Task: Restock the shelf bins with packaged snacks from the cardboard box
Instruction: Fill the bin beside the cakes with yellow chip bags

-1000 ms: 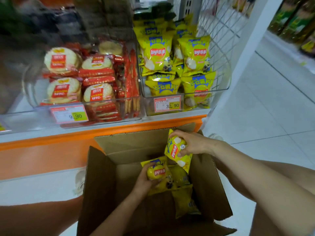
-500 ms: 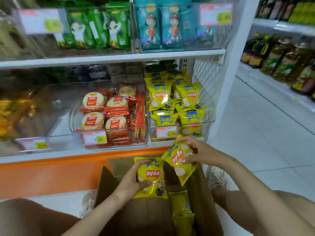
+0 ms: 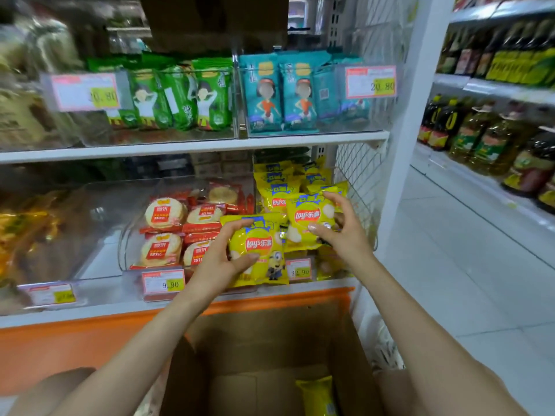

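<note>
Left hand (image 3: 216, 262) — fingers (image 3: 240, 225) curled round a yellow bag (image 3: 261, 250) — holds it before the chip bin (image 3: 330, 265); right hand (image 3: 345, 232) pinches a second bag (image 3: 309, 217) at that bin's mouth, above the box (image 3: 270, 349).

Two yellow chip bags (image 3: 259, 247) at bin (image 3: 371, 232)

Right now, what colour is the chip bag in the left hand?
The left hand's chip bag is bright yellow with a red logo; head view shows it.
</note>
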A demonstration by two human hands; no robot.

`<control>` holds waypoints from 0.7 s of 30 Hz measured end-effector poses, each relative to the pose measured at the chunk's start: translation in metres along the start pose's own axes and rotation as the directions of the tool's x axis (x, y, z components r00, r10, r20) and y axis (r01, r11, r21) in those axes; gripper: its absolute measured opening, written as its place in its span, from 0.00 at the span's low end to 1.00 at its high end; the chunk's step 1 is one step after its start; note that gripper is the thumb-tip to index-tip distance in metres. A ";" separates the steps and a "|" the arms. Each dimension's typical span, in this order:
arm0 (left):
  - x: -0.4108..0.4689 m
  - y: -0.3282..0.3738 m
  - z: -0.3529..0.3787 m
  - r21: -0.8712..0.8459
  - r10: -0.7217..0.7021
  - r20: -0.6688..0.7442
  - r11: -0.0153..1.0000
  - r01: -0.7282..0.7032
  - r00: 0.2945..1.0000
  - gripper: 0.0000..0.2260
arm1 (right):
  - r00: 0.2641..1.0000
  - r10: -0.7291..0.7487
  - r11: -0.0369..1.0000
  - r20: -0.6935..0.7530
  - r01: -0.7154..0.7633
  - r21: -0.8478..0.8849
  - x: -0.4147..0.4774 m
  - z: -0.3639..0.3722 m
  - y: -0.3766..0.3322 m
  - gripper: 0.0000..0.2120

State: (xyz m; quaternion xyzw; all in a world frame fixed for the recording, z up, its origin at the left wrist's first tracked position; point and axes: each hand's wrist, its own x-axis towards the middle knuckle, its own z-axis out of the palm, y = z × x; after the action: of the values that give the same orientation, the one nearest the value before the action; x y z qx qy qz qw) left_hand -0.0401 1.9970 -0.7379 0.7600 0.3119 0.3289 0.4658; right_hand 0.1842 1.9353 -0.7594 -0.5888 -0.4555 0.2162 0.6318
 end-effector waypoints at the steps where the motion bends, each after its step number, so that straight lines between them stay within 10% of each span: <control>1: 0.003 -0.003 -0.004 0.007 0.003 -0.023 1.000 -0.003 1.000 0.22 | 0.999 -0.012 0.999 -0.032 0.011 -0.030 0.009 0.009 0.006 0.30; 13: 0.012 -0.021 -0.028 -0.124 -0.071 -0.159 0.991 0.052 0.985 0.23 | 0.998 0.014 0.883 -0.064 -0.043 -0.467 0.049 0.068 0.047 0.33; 21: 0.002 -0.016 -0.029 -0.128 -0.048 -0.209 0.992 0.021 0.977 0.21 | 1.000 -0.004 0.891 -0.001 0.003 -0.453 0.033 0.044 0.028 0.42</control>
State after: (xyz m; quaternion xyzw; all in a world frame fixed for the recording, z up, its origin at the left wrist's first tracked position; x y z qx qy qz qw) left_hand -0.0643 2.0191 -0.7423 0.6844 0.3516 0.4187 0.4824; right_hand 0.1713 1.9923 -0.7797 -0.7192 -0.4939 0.1024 0.4779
